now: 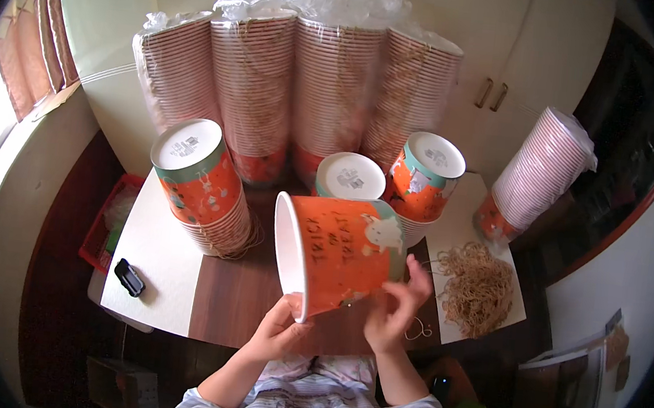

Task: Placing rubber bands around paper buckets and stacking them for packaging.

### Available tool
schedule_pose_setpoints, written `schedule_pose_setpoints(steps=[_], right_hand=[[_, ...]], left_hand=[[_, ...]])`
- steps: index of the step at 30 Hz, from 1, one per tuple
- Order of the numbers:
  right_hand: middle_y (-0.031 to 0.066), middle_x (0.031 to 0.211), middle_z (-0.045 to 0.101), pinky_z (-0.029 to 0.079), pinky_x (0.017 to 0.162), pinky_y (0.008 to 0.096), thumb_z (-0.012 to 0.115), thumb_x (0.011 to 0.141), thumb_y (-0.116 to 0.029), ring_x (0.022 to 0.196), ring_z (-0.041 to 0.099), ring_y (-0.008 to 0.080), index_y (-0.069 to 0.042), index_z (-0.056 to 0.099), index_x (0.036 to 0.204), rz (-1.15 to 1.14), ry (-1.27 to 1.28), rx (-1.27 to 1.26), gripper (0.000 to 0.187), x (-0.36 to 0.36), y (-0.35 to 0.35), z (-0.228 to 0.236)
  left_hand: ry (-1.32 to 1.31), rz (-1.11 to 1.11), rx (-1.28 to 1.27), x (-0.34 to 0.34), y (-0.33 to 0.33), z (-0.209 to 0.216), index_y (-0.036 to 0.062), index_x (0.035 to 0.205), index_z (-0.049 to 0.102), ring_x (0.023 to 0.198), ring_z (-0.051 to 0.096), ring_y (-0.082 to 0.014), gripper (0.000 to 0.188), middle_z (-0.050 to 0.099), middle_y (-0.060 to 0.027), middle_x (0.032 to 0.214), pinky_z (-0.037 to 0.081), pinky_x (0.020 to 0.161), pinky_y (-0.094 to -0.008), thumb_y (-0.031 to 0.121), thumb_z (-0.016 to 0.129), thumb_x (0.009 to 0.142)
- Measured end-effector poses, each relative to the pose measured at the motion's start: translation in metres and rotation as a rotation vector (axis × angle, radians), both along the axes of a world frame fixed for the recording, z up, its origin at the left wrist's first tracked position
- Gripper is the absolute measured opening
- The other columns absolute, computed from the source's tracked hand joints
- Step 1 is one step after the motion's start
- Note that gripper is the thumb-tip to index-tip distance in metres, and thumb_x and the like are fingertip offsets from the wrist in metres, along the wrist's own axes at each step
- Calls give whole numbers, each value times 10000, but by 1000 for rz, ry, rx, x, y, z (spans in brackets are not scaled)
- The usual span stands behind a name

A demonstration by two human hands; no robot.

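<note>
In front of me an orange paper bucket point(345, 257) lies tilted on its side in the air, its white-rimmed mouth to the left and its green-banded base to the right. My left hand point(282, 327) pinches the lower edge of that rim. Beside the base my right hand point(398, 305) has its fingers spread; whether its thumb touches the bucket is hard to tell. Behind the bucket, upside-down stacks of matching buckets show white bottoms: a left stack point(203, 184), a middle stack point(352, 176) and a right stack point(426, 178).
Tall plastic-wrapped bucket stacks point(334, 87) line the table's back, with another wrapped stack point(539, 169) at the right. A tangled heap of tan cord point(478, 289) lies on the right, near a loose cord loop point(419, 329). A small black tray point(129, 278) sits at the left edge.
</note>
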State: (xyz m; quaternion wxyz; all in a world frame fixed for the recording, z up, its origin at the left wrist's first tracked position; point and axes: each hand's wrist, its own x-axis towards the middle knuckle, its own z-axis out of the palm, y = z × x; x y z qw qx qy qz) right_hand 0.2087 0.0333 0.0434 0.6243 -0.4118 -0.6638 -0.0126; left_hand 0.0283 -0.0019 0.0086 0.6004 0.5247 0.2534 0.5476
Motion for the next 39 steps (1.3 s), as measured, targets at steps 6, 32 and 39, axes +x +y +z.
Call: schedule_pose_setpoints(steps=[6, 32, 39], right_hand=[[51, 1060, 514, 141, 1026, 557, 587, 686, -2, 1130, 424, 273, -152, 595, 859, 153, -436, 66, 229, -19, 0, -3], [93, 895, 518, 329, 900, 475, 624, 670, -35, 919, 509, 283, -51, 555, 769, 66, -226, -169, 122, 13, 21, -2], [124, 1134, 504, 369, 903, 304, 505, 831, -115, 1065, 478, 204, 12, 473, 1137, 656, 222, -630, 333, 35, 44, 5]], left_hand=[[-451, -80, -43, 4, 5, 3, 44, 1015, 400, 1145, 430, -240, 150, 471, -134, 1158, 349, 957, -452, 20, 442, 873], [632, 533, 387, -18, -3, 20, 55, 899, 585, 624, 580, -190, 319, 577, -85, 828, 452, 532, -253, -108, 522, 632], [838, 125, 449, -40, -16, 41, 93, 840, 600, 700, 586, -236, 189, 559, -48, 798, 492, 630, -320, 47, 657, 666]])
